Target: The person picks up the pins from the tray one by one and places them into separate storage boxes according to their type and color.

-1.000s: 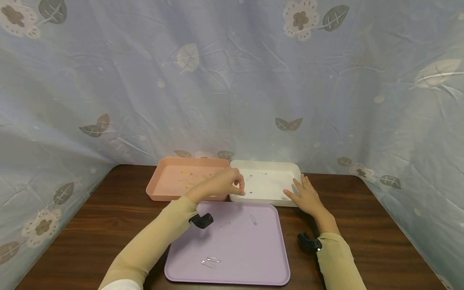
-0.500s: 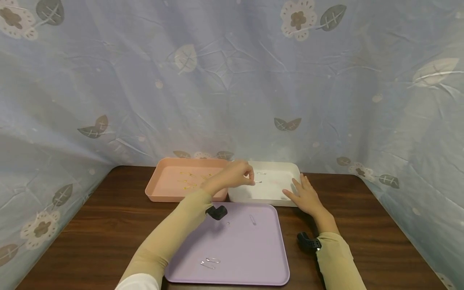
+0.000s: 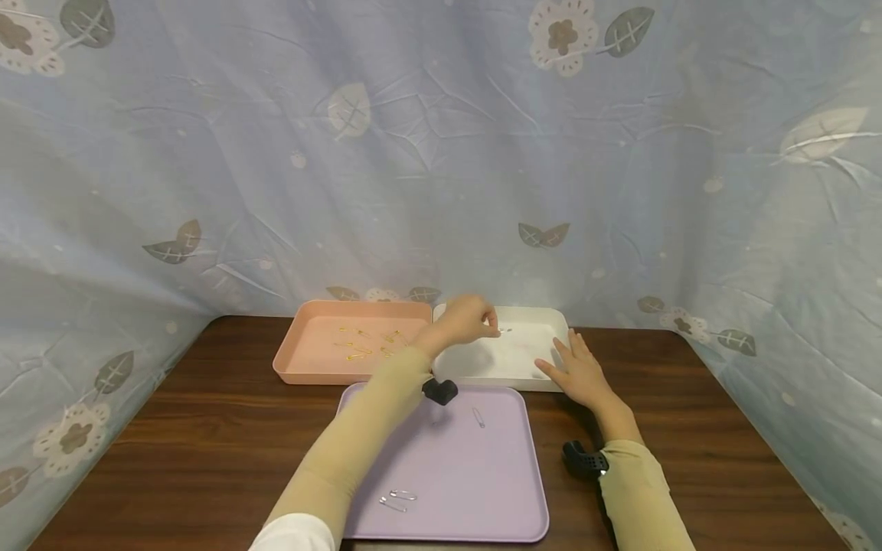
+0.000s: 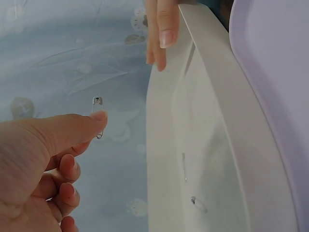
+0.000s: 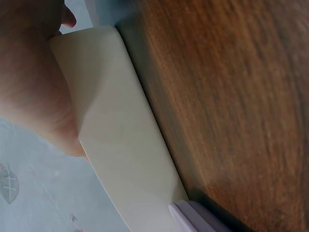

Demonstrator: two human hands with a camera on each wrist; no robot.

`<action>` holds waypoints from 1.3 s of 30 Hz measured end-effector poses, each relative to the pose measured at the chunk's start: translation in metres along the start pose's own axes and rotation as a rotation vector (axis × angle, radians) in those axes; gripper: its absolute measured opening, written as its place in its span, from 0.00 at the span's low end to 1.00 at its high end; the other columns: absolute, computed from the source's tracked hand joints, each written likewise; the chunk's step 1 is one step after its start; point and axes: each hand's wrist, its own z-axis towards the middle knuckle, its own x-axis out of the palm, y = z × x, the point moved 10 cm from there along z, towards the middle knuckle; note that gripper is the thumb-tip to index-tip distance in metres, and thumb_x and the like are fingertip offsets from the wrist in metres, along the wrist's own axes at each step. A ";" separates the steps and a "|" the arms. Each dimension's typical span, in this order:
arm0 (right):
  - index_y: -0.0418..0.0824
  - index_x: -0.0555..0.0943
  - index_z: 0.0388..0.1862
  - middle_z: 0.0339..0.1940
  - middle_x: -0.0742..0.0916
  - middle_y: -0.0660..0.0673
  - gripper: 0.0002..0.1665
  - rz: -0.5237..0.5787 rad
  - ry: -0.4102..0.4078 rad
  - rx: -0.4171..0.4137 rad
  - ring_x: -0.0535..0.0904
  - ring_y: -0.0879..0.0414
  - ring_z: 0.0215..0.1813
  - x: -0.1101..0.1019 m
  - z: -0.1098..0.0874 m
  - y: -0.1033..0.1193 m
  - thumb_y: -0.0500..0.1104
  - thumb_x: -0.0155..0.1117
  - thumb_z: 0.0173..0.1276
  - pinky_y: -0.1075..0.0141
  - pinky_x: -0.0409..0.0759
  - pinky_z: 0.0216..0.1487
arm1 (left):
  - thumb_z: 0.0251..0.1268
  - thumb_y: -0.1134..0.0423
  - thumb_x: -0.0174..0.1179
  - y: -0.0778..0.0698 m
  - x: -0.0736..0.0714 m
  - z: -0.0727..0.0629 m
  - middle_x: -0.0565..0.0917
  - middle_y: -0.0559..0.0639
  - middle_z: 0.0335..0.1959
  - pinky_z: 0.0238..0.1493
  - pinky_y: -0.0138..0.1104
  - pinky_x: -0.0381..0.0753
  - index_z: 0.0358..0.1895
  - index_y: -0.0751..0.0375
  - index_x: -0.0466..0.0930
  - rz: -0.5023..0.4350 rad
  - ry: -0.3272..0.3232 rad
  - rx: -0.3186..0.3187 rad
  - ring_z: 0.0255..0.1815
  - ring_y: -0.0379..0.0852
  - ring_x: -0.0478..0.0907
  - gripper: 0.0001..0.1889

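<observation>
My left hand [image 3: 468, 318] is over the white tray [image 3: 513, 367], pinching a silver safety pin [image 4: 98, 101] between thumb and forefinger. The left wrist view shows the pin raised, with two more silver safety pins [image 4: 199, 204] lying inside the tray. At the tray's right end, my right hand [image 3: 584, 376] rests against the rim with fingers spread. The right wrist view has that hand [image 5: 34, 82] at the tray's outer wall [image 5: 116, 121]. Silver safety pins [image 3: 403, 495] also lie on the lavender tray [image 3: 475, 478]; my left arm covers part of it.
A pink tray [image 3: 310, 378] holding several gold-headed safety pins [image 3: 358, 352] stands left of the white tray. All trays sit on a dark wooden table [image 3: 172, 444]. A patterned blue curtain [image 3: 413, 191] hangs behind and at both sides.
My left hand has moved right and farther back over the white tray, its forearm shifting right across the lavender tray. The right hand stays at the white tray's end.
</observation>
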 end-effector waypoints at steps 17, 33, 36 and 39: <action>0.29 0.57 0.75 0.79 0.47 0.26 0.49 0.001 0.001 -0.001 0.39 0.29 0.79 0.000 0.002 0.000 0.65 0.49 0.72 0.31 0.46 0.73 | 0.60 0.52 0.68 0.013 0.021 0.033 0.86 0.44 0.40 0.57 0.48 0.71 0.32 0.51 0.87 -0.006 -0.018 -0.122 0.41 0.43 0.77 0.08; 0.29 0.57 0.75 0.78 0.49 0.25 0.47 -0.016 -0.016 -0.018 0.42 0.28 0.78 -0.002 0.001 0.002 0.63 0.50 0.73 0.31 0.48 0.72 | 0.59 0.53 0.68 0.026 0.041 0.053 0.86 0.42 0.32 0.59 0.47 0.73 0.30 0.51 0.87 -0.108 -0.015 -0.199 0.33 0.39 0.76 0.08; 0.29 0.58 0.75 0.78 0.49 0.25 0.47 -0.016 -0.024 -0.023 0.42 0.28 0.78 -0.002 0.002 0.001 0.63 0.50 0.73 0.31 0.48 0.73 | 0.59 0.53 0.68 0.027 0.043 0.055 0.86 0.42 0.32 0.57 0.46 0.73 0.29 0.52 0.86 -0.119 -0.024 -0.206 0.32 0.39 0.75 0.08; 0.29 0.58 0.75 0.78 0.49 0.25 0.47 -0.016 -0.028 -0.018 0.42 0.28 0.78 -0.002 0.001 0.000 0.63 0.50 0.73 0.31 0.48 0.73 | 0.58 0.53 0.69 0.026 0.045 0.057 0.86 0.43 0.32 0.60 0.48 0.72 0.29 0.52 0.86 -0.130 -0.035 -0.216 0.34 0.40 0.76 0.08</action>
